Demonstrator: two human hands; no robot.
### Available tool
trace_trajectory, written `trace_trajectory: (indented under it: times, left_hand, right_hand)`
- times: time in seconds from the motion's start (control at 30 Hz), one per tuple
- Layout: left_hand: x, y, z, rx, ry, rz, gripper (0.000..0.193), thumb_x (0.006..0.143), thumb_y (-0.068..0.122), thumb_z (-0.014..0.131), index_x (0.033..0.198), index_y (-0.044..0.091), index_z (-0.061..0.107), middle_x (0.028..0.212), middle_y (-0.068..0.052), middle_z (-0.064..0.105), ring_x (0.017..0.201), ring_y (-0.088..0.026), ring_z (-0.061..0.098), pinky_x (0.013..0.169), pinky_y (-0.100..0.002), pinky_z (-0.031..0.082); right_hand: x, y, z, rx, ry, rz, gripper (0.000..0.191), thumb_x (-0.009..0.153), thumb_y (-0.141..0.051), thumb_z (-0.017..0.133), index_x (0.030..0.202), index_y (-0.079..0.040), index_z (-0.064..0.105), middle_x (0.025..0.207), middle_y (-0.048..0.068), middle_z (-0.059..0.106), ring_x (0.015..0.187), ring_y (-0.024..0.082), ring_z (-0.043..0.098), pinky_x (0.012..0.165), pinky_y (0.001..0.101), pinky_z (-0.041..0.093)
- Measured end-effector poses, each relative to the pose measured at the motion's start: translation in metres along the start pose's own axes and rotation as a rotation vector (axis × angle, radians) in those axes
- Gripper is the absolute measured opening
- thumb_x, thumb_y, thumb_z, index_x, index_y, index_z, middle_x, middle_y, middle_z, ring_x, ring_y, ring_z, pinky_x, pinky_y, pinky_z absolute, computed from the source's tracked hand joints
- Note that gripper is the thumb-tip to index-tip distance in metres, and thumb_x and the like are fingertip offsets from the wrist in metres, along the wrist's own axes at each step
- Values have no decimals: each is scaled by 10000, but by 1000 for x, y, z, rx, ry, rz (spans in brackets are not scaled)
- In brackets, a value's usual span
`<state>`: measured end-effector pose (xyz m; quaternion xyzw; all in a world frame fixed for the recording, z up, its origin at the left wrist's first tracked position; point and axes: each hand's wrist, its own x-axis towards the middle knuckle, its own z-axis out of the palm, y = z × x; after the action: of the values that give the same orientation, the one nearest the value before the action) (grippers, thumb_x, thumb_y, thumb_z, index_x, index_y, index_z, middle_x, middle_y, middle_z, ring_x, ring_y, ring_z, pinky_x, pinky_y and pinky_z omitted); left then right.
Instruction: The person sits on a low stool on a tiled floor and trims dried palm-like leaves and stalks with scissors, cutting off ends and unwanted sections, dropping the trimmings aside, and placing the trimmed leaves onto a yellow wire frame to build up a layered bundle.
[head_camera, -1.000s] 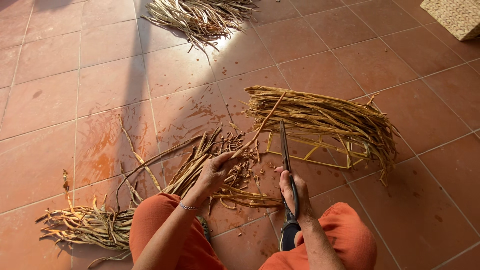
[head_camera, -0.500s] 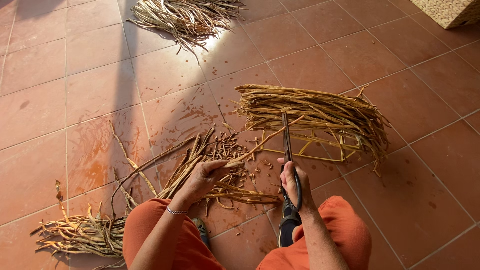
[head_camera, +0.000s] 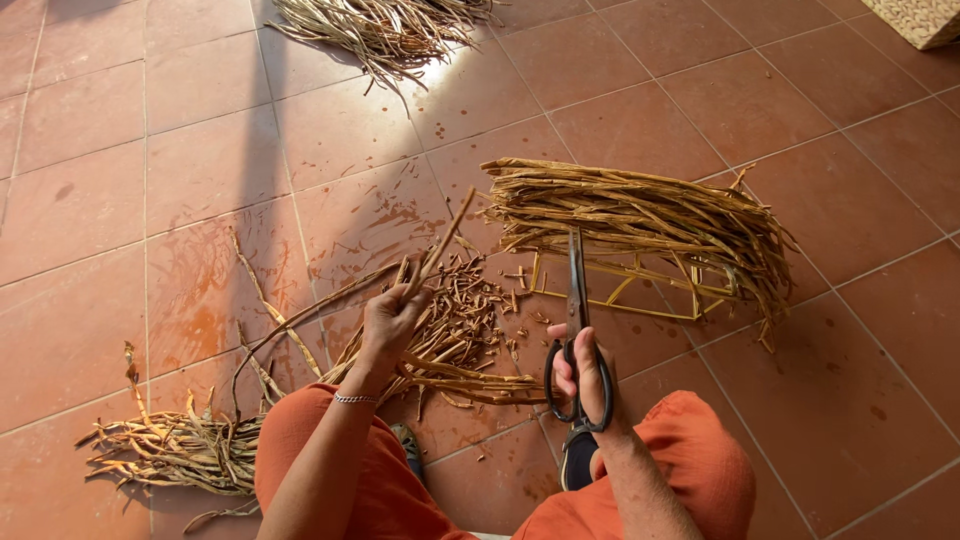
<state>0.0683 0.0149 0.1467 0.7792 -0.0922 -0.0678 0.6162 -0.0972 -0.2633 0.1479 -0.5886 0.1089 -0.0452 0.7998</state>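
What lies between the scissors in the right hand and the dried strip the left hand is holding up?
Nothing visible blocks the way. The left hand holds a dried strip raised above the floor, and the scissors in the right hand point up beside it with open air between. Only a scatter of short cut pieces lies low on the tiles below.

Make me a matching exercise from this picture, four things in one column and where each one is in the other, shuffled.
1. long dark metal scissors
2. single dry tan stalk
3. flat bundle of dried stalks
4. small chopped stalk bits

A. pinched in left hand
B. loose on red floor tiles
C. atop yellow frame
D. in right hand

Pairs: 1-D, 2-A, 3-C, 4-B
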Motion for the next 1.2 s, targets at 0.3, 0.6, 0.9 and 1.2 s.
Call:
trace_trajectory:
  times: [0.3, 0.6, 0.9, 1.2]
  left_hand:
    - [0, 32, -17, -599, -16, -85, 204, 1020, 234, 674, 1074, 44, 722, 629, 107, 447, 509, -9, 330, 442, -209, 240]
    - [-16, 30, -23, -856, -253, -166, 174, 1025, 145, 655, 1113, 4, 707, 672, 98, 438, 545, -14, 339, 477, -194, 263]
    - [-19, 33, -31, -598, -206, -241, 220, 976, 189, 692, 1087, 8, 749, 637, 106, 443, 505, -10, 309, 440, -209, 219]
    - [-18, 34, -24, -352, -154, -223, 285, 924, 243, 760, 1109, 26, 769, 635, 95, 484, 507, -25, 338, 451, -226, 232]
  right_hand:
    - [-33, 26, 65, 310, -425, 345, 872, 939, -762, 254, 1344, -40, 530, 821, 27, 564, 720, 138, 507, 687, 287, 460]
    - [-10, 27, 66, 381, -258, 296, 888, 954, -766, 233, 1361, -31, 519, 843, 29, 553, 738, 157, 499, 722, 298, 450]
    - [-10, 31, 41, -169, -94, -107, 739, 1033, -632, 324, 1443, -44, 505, 795, -51, 447, 661, 44, 393, 573, 209, 369]
    - [-12, 33, 35, -155, 10, -130, 564, 1066, -515, 423, 1218, 0, 593, 700, -66, 396, 588, 32, 385, 496, 210, 348]
